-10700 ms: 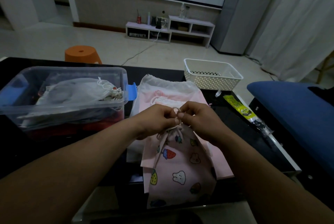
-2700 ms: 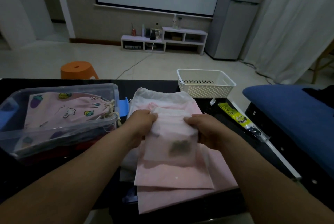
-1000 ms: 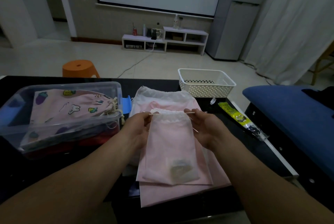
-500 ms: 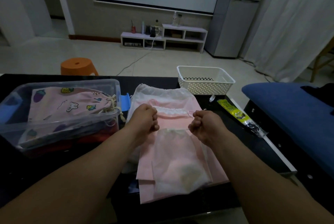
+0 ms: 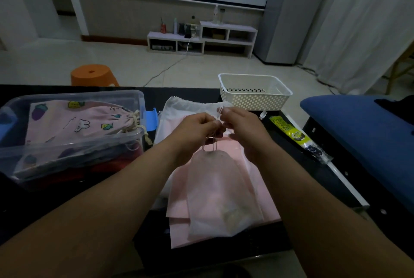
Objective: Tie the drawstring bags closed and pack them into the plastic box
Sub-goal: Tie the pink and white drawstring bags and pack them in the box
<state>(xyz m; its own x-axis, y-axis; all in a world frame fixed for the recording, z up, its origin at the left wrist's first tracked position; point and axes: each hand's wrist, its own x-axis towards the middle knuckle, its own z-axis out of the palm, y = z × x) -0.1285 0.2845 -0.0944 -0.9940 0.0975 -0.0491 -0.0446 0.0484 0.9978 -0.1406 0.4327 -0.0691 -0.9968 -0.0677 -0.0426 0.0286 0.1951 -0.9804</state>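
Black worktop (image 5: 188,98) spans the view, with a blue upholstered seat (image 5: 358,125) off its right edge. The clear plastic box (image 5: 74,143) sits on the left of the worktop, lid off. A blue latch (image 5: 152,118) is on its right end wall. A printed pink drawstring bag (image 5: 74,118) lies in the box on top of darker contents, its neck cinched and pointing right, its cords hanging over the rim. A stack of flat pink bags (image 5: 257,183) is at centre, just right of the box, and a white bag (image 5: 186,107) pokes out at the stack's far end. A small translucent bag (image 5: 215,192) lies on top of the stack with its neck gathered. Something pale is inside near its bottom, but I can't tell what. A white perforated basket (image 5: 253,98) sits at the far edge of the worktop, right of centre. An orange stool (image 5: 94,75) stands on the floor beyond the worktop. A yellow-green packet (image 5: 289,131) lies near the right edge, below the basket. Left hand (image 5: 197,127) and right hand (image 5: 242,125) meet above the bag's neck. Left grip: fingers curled, pinching the drawstring (image 5: 215,144). Right grip: thumb and forefinger pinching the same drawstring, one end sticking up between the hands. Two strands run from the hands down to the gathered neck. Can't tell whether a knot is formed.
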